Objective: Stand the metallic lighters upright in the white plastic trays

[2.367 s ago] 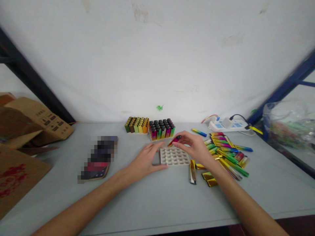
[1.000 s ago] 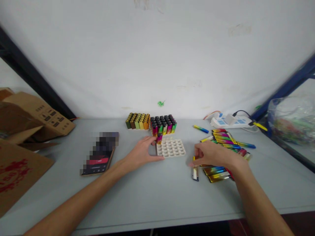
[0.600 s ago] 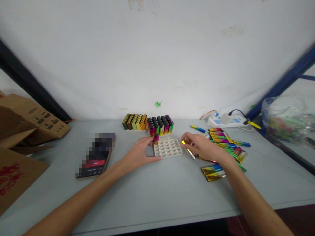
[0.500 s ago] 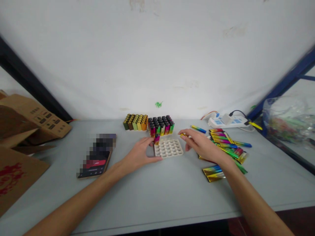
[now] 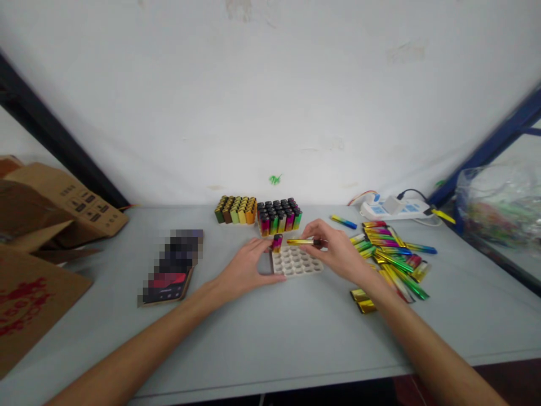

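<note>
- Tray (image 5: 298, 263) is sitting mid-table (image 5: 253, 349); one lighter (image 5: 277, 243) is standing in its far-left corner.
- Left hand (image 5: 249, 263) is resting at tray's left edge.
- Right hand (image 5: 336, 248) is holding another lighter (image 5: 301, 242) over the far edge.
- Left block (image 5: 236, 211) and right block (image 5: 279, 217) of lighters are standing side by side behind tray.
- Loose pile (image 5: 393, 254) is lying right; power strip (image 5: 395, 209) is sitting behind it.
- Phone (image 5: 171, 270) is lying left, cardboard boxes (image 5: 54, 208) farther left.
</note>
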Motion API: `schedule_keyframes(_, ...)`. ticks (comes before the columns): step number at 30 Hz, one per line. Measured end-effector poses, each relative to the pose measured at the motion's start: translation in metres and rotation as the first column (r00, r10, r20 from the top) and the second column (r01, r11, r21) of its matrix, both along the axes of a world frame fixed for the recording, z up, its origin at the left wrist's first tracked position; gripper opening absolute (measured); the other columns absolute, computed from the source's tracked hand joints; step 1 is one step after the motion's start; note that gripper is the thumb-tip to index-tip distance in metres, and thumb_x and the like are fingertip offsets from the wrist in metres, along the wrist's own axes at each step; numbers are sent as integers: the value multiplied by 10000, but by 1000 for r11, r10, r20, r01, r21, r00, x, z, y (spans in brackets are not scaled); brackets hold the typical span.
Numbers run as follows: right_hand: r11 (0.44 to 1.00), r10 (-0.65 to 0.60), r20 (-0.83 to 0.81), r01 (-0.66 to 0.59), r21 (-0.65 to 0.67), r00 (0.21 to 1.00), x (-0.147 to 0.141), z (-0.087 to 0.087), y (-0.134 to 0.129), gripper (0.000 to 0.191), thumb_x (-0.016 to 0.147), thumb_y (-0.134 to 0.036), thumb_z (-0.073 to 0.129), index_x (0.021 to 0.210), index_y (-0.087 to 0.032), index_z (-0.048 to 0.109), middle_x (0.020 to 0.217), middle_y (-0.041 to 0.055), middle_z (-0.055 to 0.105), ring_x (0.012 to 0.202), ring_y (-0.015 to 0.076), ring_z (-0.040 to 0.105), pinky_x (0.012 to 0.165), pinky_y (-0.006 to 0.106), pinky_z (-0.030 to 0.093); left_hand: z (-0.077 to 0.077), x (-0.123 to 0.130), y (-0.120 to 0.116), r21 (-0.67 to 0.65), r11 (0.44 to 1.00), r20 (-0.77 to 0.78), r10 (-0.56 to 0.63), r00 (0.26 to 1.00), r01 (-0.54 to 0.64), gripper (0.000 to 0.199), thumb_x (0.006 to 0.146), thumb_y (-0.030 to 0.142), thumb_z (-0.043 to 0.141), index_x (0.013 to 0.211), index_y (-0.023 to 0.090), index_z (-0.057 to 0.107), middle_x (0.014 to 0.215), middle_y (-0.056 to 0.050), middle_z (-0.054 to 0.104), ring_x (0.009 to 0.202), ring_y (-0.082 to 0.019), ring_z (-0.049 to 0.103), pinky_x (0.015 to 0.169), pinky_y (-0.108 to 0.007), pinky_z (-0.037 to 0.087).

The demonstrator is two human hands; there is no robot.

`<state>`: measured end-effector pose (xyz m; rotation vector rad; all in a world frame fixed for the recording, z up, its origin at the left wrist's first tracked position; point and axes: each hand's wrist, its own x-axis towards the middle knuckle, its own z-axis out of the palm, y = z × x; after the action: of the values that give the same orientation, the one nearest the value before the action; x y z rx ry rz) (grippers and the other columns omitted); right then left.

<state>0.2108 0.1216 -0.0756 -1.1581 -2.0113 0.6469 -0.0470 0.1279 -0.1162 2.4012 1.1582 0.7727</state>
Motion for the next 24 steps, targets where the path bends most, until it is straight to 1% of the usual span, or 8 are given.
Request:
schedule_keyframes(3, 998, 64, -52, -65, -15, 997, -6, -2, -1, 169, 903, -335, 688, 1014, -221, 632, 1007, 35, 723, 881, 174, 688, 771, 297, 584, 1, 6, -5, 12, 999, -3, -36, 999, 36, 724, 691, 529, 875, 1260, 173, 602, 1229, -126, 671, 1182, -329, 598, 1055, -478, 477)
schedule_keyframes(6, 993, 104, -71, -107, -49, 992, -11, -3, -3, 185, 894, -336, 697, 1029, -211, 680, 1035, 46, 732, 893, 177, 696, 790, 300, 597, 3, 10, -9, -3, 996, -2, -84, 997, 84, 699, 700, 530, 873, 1246, 189, 602, 1195, -102, 675, 1162, -308, 603, 1043, -455, 487)
schedule_keyframes(9, 992, 103, -98, -110, -68, 990, -14, -3, -3, 234, 889, -347, 701, 1071, -201, 693, 1062, 59, 741, 916, 185, 701, 812, 308, 603, 4, 12, -12, -18, 994, 1, -110, 994, 110, 690, 706, 525, 874, 1243, 191, 599, 1184, -97, 675, 1152, -301, 603, 1033, -447, 491)
schedule_keyframes(11, 994, 74, -88, -80, -69, 993, -15, -3, -3, 243, 890, -354, 698, 1077, -199, 690, 1014, 55, 752, 879, 183, 709, 791, 308, 607, 3, 11, -11, -15, 994, 6, -113, 994, 113, 710, 704, 530, 875, 1258, 188, 592, 1201, -103, 670, 1165, -307, 596, 1040, -453, 487)
schedule_keyframes(14, 997, 20, -26, -22, -75, 999, -14, -3, -2, 221, 900, -358, 689, 1057, -203, 673, 930, 39, 762, 799, 176, 725, 753, 301, 601, 2, 10, -10, -8, 993, 10, -116, 993, 116, 730, 714, 542, 865, 1287, 192, 580, 1223, -104, 664, 1187, -309, 587, 1052, -457, 479)
schedule_keyframes(18, 991, 87, 52, -82, -102, 995, -10, -6, 0, 230, 917, -378, 685, 1067, -205, 661, 922, 30, 775, 813, 181, 742, 752, 283, 578, 1, 10, -10, -5, 995, -2, -104, 995, 104, 731, 707, 536, 872, 1278, 183, 581, 1218, -109, 665, 1177, -310, 589, 1054, -457, 476)
schedule_keyframes(22, 996, 82, 213, -89, 23, 974, -10, -10, 2, 209, 937, -331, 666, 1109, -211, 672, 1047, 54, 770, 952, 204, 728, 850, 306, 543, 2, 11, -11, -3, 995, -11, -102, 995, 102, 729, 706, 534, 872, 1273, 183, 581, 1207, -104, 668, 1163, -305, 597, 1053, -453, 476)
schedule_keyframes(24, 995, 75, 279, -92, 49, 957, -10, -11, 2, 210, 937, -309, 666, 1120, -208, 676, 1088, 69, 761, 979, 213, 719, 876, 321, 531, 3, 11, -11, -6, 995, -18, -97, 995, 97, 732, 707, 536, 870, 1274, 175, 581, 1208, -107, 670, 1168, -305, 596, 1061, -452, 471)
